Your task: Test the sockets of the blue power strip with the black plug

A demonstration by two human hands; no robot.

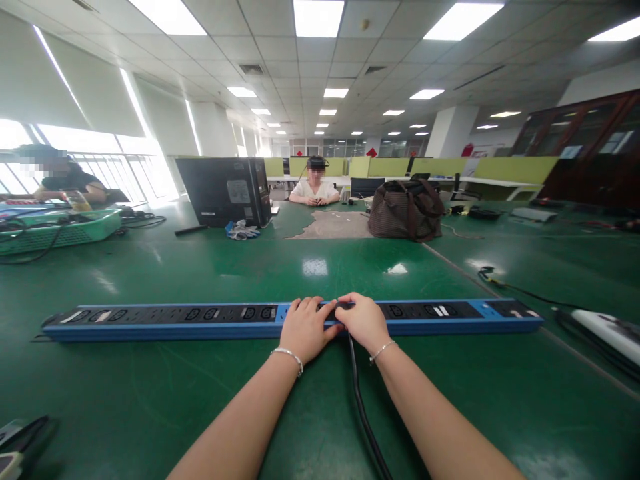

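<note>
A long blue power strip (175, 334) with black socket faces lies across the green table in front of me. My left hand (306, 330) is closed over the middle of the strip, its fingers on the top and its thumb toward my right hand. My right hand (366, 323) pinches a black plug (342, 308) at the strip's sockets, mostly covered by the fingers. From it a black power cord (361, 400) hangs over the strip's near side and runs toward me. How deep the plug sits is hidden.
Beyond the strip are a black computer case (220, 193), a pair of work gloves (243, 231) and a brown bag (406, 210). A green basket (95, 227) with cables stands left; a white device (613, 333) lies right. Two people sit at the far side and left.
</note>
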